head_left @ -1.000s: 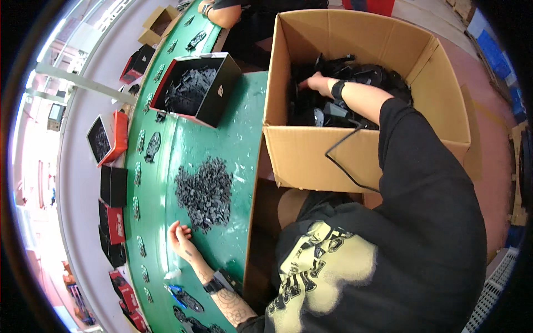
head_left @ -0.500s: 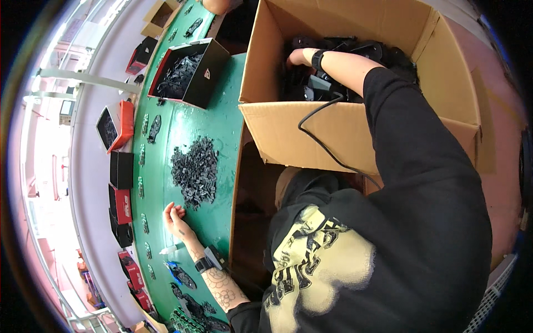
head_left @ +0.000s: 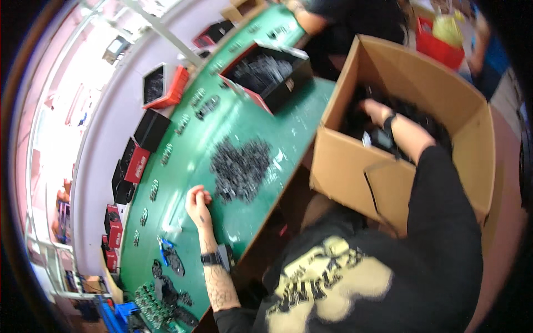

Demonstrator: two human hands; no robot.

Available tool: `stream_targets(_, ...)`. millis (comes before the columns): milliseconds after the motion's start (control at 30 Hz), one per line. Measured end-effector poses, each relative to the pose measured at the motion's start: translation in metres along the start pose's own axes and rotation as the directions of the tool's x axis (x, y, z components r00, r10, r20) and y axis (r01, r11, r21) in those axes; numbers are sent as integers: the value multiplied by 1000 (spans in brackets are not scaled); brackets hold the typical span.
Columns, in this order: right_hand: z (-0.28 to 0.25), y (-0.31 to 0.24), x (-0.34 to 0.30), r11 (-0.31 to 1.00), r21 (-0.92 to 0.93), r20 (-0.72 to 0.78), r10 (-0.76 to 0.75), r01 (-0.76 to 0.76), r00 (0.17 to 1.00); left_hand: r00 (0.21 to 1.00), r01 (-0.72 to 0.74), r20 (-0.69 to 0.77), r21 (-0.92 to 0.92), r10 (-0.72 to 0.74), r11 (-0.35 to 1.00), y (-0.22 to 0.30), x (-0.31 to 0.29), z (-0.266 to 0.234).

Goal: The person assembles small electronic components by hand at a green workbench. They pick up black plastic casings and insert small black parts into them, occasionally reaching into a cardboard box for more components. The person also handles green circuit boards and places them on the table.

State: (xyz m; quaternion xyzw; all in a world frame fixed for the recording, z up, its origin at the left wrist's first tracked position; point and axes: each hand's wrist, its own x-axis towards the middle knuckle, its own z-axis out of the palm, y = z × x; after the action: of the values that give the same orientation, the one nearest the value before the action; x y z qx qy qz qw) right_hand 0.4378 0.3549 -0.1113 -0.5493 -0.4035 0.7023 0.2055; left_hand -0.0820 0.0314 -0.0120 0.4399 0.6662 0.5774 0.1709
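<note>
My left hand rests on the green table, its fingers curled in and nothing visible in them. Just beyond and to the right of it lies a heap of small black parts. My right hand is down inside a large cardboard box, among dark pieces. Its fingertips are blurred and partly hidden there, so I cannot see what they hold. A grey object lies beside that hand, near the box's front wall, and a black cable hangs outside that wall.
A black box of dark parts stands farther up the table. Small circuit boards line the table's far side, with red and black boxes behind them. Blue-handled pliers and green boards lie at lower left. Another person's arm is at the top.
The view has swung, so the table and box now sit farther right and tilted. My right hand stays in the cardboard box, and my left hand stays curled beside the heap.
</note>
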Motion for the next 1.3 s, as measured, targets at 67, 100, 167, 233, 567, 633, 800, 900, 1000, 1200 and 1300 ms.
stream_targets(67, -9, 3, -5, 995, 53, -174, 96, -88, 980, 1000, 16, 18, -3, -16, 1000, 3, 5, 5)
stream_targets(100, -15, 11, -2, 995, 24, -203, 104, -102, 974, 999, 43, 5, -13, -43, 999, 4, 6, 9)
stream_targets(167, -33, 28, 4, 991, -15, -229, 126, -133, 965, 993, 120, 25, -37, -119, 992, 1, 5, 14)
stream_targets(233, -62, 43, 14, 999, -3, -67, 49, -49, 997, 984, 174, 38, -15, -174, 985, 7, 12, 17)
stream_targets(567, -72, 45, 1, 998, 59, -258, 35, -21, 965, 976, 184, 118, 17, -185, 983, 17, 16, 24)
stream_targets(633, -34, 13, -27, 993, 111, -91, 36, -26, 995, 978, 187, 90, 29, -189, 982, 19, 9, 6)
stream_targets(800, -19, -31, -110, 981, 81, -157, -164, 179, 974, 970, 208, 133, -8, -205, 978, 22, 11, 12)
stream_targets(900, -3, -67, -155, 961, 47, -136, -264, 272, 955, 957, 242, 164, -7, -238, 970, 26, 9, 8)
stream_targets(1000, 10, -86, -187, 890, 6, -236, -442, 456, 865, 961, 225, 179, -59, -211, 973, 25, 5, 6)
stream_targets(1200, 30, -101, -213, 801, 45, -335, -551, 597, 765, 956, 204, 231, -88, -179, 975, 29, 5, 10)
stream_targets(1300, 49, -115, -205, 752, -14, -286, -635, 659, 718, 964, 204, 188, -77, -187, 976, 25, 2, 4)
